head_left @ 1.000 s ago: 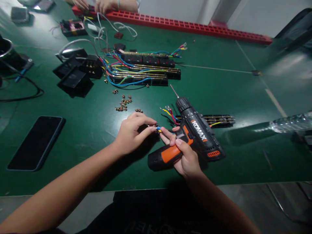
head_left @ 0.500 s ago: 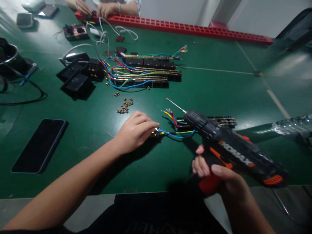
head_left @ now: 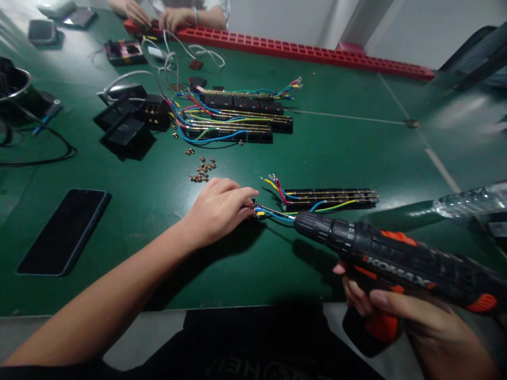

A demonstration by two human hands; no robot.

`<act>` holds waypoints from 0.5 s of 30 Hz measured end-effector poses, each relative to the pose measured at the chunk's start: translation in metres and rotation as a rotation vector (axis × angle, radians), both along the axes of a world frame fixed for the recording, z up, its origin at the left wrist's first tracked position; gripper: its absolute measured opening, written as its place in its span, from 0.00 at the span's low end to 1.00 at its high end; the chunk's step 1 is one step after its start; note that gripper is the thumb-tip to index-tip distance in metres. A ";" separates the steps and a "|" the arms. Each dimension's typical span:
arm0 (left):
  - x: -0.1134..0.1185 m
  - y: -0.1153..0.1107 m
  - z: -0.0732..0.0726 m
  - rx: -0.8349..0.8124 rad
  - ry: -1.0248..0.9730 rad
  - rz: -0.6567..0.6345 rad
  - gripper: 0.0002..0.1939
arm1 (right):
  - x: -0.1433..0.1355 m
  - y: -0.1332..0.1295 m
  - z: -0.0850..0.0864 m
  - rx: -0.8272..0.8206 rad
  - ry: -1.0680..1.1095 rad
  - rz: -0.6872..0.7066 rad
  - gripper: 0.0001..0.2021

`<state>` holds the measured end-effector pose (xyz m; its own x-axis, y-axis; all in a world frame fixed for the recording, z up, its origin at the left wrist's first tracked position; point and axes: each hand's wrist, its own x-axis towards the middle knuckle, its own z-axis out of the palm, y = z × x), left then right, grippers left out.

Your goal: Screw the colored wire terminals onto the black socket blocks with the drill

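My left hand [head_left: 217,214] is closed at the fingertips around a small wired terminal piece [head_left: 257,211], mostly hidden by the fingers. Blue and yellow-green wires run from it to a black socket strip [head_left: 332,199] with brass bars lying to the right. In my right hand [head_left: 423,316] is a black and orange cordless drill [head_left: 380,253], gripped by its handle. The drill points left, its long bit reaching the terminal piece beside my left fingertips. Whether the bit sits in a screw I cannot tell. Loose brass-coloured screws [head_left: 203,171] lie just beyond my left hand.
Several wired strips [head_left: 237,129] and black housings [head_left: 129,134] lie farther back. A phone [head_left: 65,232] rests at left, below a metal cup [head_left: 18,92] and cables. A red perforated rail [head_left: 297,50] crosses the far side, where another person's hands [head_left: 174,20] work.
My right hand has brought the drill down and to the right, and its bit has swung from pointing up-left in the air to the terminal piece. My left hand stays nearly in place.
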<state>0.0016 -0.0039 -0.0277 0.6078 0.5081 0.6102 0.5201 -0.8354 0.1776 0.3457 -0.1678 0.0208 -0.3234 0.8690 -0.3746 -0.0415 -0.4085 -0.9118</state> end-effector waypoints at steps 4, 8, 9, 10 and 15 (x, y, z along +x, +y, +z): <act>0.001 -0.001 0.001 0.030 -0.014 0.003 0.11 | -0.008 -0.002 0.010 -0.030 -0.015 -0.042 0.24; 0.002 -0.002 0.004 0.066 -0.015 0.010 0.09 | -0.012 -0.002 0.015 -0.050 -0.030 -0.053 0.23; 0.002 -0.002 0.004 0.077 -0.013 0.011 0.09 | -0.012 -0.002 0.016 -0.061 -0.029 -0.056 0.23; 0.002 -0.002 0.004 0.086 -0.011 0.011 0.09 | -0.013 -0.001 0.016 -0.070 -0.027 -0.060 0.24; 0.001 -0.001 0.001 0.103 0.013 0.008 0.09 | -0.015 -0.001 0.018 -0.098 -0.059 -0.077 0.25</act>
<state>0.0024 -0.0053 -0.0265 0.6123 0.4479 0.6516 0.5285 -0.8448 0.0841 0.3307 -0.1688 0.0386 -0.2318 0.8488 -0.4751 -0.0232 -0.4931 -0.8697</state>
